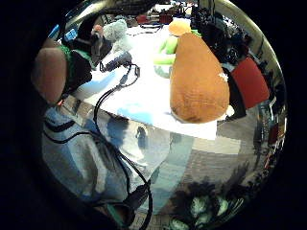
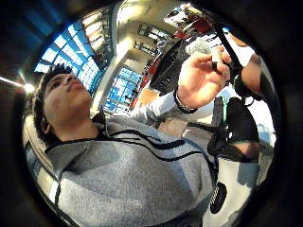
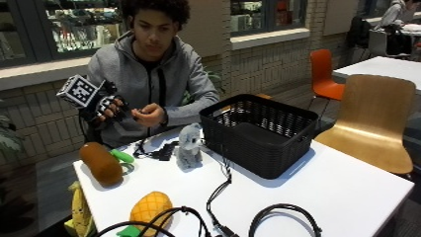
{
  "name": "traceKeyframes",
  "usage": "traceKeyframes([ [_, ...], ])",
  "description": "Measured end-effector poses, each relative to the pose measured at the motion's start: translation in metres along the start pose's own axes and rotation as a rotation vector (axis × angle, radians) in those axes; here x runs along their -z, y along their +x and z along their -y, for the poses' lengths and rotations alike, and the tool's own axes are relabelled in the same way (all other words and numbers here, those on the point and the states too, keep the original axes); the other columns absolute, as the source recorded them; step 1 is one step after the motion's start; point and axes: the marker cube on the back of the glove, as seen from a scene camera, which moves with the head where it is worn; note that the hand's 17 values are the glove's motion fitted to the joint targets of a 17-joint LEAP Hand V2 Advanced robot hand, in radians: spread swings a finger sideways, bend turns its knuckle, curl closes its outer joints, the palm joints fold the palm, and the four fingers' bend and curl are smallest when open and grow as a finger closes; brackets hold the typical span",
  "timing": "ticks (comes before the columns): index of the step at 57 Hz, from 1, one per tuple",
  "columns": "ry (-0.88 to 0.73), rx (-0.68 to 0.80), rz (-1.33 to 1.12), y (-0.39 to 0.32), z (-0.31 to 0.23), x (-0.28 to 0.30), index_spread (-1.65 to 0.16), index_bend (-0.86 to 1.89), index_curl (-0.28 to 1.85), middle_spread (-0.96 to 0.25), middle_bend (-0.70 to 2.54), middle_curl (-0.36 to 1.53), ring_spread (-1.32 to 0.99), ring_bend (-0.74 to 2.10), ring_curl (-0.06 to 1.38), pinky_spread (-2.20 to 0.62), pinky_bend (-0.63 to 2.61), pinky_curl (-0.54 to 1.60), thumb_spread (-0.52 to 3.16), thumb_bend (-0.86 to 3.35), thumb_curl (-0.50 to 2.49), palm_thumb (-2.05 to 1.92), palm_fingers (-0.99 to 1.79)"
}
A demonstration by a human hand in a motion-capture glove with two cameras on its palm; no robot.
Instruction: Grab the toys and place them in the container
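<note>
The table (image 3: 342,182) carries a black basket (image 3: 263,133), with the brown plush (image 3: 100,164), pineapple toy (image 3: 150,208) and grey toy (image 3: 189,147) lying outside it. Whether the raised gloved right hand (image 3: 108,106) has its grip spread cannot be told. Loose cables (image 3: 217,190) among the toys could snag a lift.

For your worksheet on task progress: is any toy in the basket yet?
No. The basket holds no toys; the grey toy stands on the table.
</note>
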Motion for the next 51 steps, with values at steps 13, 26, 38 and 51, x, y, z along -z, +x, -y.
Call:
traceKeyframes([
  [13,-0.038,-0.013,0.018,0.000,0.001,0.003,-0.07,0.47,0.21,-0.03,0.42,0.14,-0.18,0.49,0.17,-0.09,0.26,0.16,1.22,0.49,0.13,0.38,0.95],
  [26,-0.027,-0.025,0.009,0.007,0.001,0.001,-0.10,0.38,0.25,-0.04,0.50,0.20,-0.22,0.57,0.21,-0.11,0.31,0.22,1.60,0.61,0.22,0.35,0.87],
  [38,0.020,-0.057,-0.054,0.012,0.013,0.000,-0.12,0.37,0.29,-0.04,0.55,0.25,-0.23,0.63,0.23,-0.11,0.35,0.26,1.63,0.68,0.28,0.30,0.82],
  [51,-0.010,-0.172,-0.166,0.023,0.026,0.012,-0.16,0.18,0.30,-0.04,0.60,0.30,-0.23,0.70,0.27,-0.12,0.47,0.32,1.58,0.64,0.28,0.15,0.66],
])
